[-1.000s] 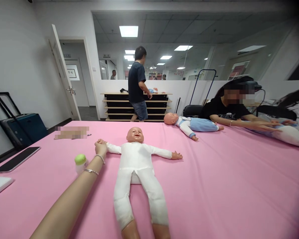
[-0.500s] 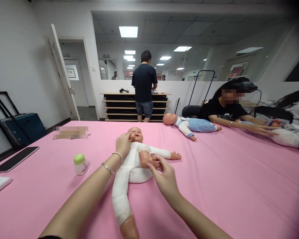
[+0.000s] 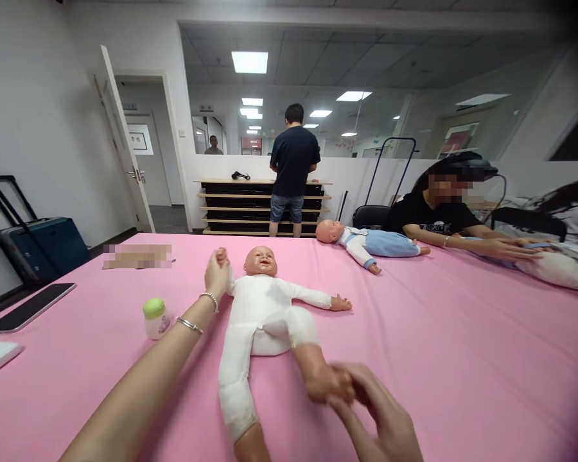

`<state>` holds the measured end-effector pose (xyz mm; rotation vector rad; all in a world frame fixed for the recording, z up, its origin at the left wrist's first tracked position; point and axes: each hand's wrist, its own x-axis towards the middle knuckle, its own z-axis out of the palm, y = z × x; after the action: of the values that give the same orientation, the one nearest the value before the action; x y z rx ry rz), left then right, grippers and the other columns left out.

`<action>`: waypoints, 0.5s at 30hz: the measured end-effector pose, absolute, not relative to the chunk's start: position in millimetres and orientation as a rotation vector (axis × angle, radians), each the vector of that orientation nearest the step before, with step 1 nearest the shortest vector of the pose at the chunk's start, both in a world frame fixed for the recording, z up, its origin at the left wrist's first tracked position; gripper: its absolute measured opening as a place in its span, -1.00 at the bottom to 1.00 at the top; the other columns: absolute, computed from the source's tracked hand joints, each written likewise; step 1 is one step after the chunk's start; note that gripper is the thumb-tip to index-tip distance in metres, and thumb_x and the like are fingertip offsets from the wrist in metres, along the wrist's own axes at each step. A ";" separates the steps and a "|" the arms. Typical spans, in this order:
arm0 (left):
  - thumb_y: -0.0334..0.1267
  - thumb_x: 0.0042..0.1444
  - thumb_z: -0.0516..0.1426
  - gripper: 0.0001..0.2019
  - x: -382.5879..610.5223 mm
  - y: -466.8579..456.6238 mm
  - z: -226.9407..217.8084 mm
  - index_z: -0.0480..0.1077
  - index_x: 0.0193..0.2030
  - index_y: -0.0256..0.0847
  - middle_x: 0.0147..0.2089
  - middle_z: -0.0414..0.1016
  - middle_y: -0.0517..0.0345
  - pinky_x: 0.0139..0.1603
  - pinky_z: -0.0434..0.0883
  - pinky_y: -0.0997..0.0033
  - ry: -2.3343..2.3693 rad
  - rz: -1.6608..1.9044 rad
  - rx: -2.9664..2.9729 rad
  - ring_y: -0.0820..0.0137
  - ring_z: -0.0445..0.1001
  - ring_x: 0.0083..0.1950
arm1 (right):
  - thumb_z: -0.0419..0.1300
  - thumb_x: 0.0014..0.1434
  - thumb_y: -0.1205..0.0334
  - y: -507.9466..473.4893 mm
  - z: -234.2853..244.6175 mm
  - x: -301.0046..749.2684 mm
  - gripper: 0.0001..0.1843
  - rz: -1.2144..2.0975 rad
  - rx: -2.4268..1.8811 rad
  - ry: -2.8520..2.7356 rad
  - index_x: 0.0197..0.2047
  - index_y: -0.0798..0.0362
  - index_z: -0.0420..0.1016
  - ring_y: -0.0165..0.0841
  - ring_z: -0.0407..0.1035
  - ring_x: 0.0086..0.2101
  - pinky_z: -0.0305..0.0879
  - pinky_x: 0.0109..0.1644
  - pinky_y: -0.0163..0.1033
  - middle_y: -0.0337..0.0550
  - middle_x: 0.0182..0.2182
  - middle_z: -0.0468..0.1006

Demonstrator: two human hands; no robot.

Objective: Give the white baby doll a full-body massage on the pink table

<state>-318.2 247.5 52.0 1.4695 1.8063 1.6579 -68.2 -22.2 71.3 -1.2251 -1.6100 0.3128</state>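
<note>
A baby doll with a tan plastic head and a white cloth body lies on its back on a surface covered in pink cloth, head away from the person. The left hand is closed around the doll's small hand, holding it up beside the head. The right hand, blurred, has its thumb and fingers wrapped about the doll's bare plastic foot, a narrow grip.

The held leg looks about midway between folded and straight: its knee is bent and it is not yet flat. The held arm is bent up, not yet laid out sideways. The doll's other arm and other leg lie extended, with no hand on them. How many such movements are done or left cannot be told.

Half a second ago the knee was folded over the belly and the left hand was near the doll's face; now the foot is drawn down and outward, and the left hand has moved out past the head. The white bottle with a green lid stands in the same place, while the person in a dark T-shirt is farther right at the shelf.
</note>
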 end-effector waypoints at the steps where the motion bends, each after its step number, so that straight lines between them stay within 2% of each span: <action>1: -0.32 0.09 0.04 -0.69 -306.1 243.6 56.6 0.30 0.01 -0.14 -0.10 0.47 0.02 -0.16 0.34 0.37 1.721 1.583 1.695 0.32 0.44 -0.16 | 0.18 0.07 0.16 -4.5 78.3 -72.8 -0.83 0.324 -1.228 -1.555 -0.25 0.01 0.43 -0.33 0.45 -0.38 0.45 -0.33 -0.33 -0.15 -0.38 0.52; 5: -0.35 0.12 0.02 -0.66 -265.5 222.5 59.3 0.33 0.05 -0.09 -0.07 0.45 -0.01 -0.08 0.28 0.29 1.567 1.203 2.463 0.27 0.38 -0.08 | 0.15 0.08 0.13 60.8 84.1 -96.0 -0.78 0.508 -1.200 -1.455 -0.22 0.06 0.38 -0.28 0.45 -0.29 0.44 -0.24 -0.24 -0.09 -0.29 0.52; 8: -0.38 0.12 0.01 -0.63 -261.1 216.5 54.9 0.30 0.08 -0.06 -0.04 0.44 0.00 -0.06 0.26 0.26 1.601 1.156 2.566 0.25 0.35 -0.04 | 0.13 0.10 0.13 75.3 77.8 -100.5 -0.77 0.554 -1.182 -1.451 -0.21 0.07 0.37 -0.28 0.44 -0.27 0.43 -0.20 -0.20 -0.07 -0.26 0.51; 12: -0.30 0.14 0.00 -0.71 -300.1 233.1 53.6 0.32 0.01 -0.13 -0.13 0.46 0.02 -0.15 0.32 0.34 1.745 1.517 1.928 0.30 0.41 -0.15 | 0.13 0.11 0.13 28.6 69.7 -79.0 -0.80 0.419 -1.211 -1.536 -0.22 0.03 0.38 -0.32 0.44 -0.31 0.43 -0.23 -0.27 -0.14 -0.35 0.50; 15: -0.36 0.09 0.04 -0.76 -339.9 245.7 45.9 0.32 -0.07 -0.24 -0.28 0.46 0.06 -0.24 0.34 0.42 1.879 1.708 1.255 0.37 0.43 -0.29 | 0.18 0.06 0.14 -28.0 53.0 -61.7 -0.88 0.330 -1.190 -1.619 -0.30 -0.04 0.44 -0.35 0.42 -0.46 0.42 -0.42 -0.35 -0.21 -0.48 0.48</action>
<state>-339.9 245.7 45.9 1.2549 1.8790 1.7083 -61.7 -28.0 53.0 -1.1898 -1.6186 0.3300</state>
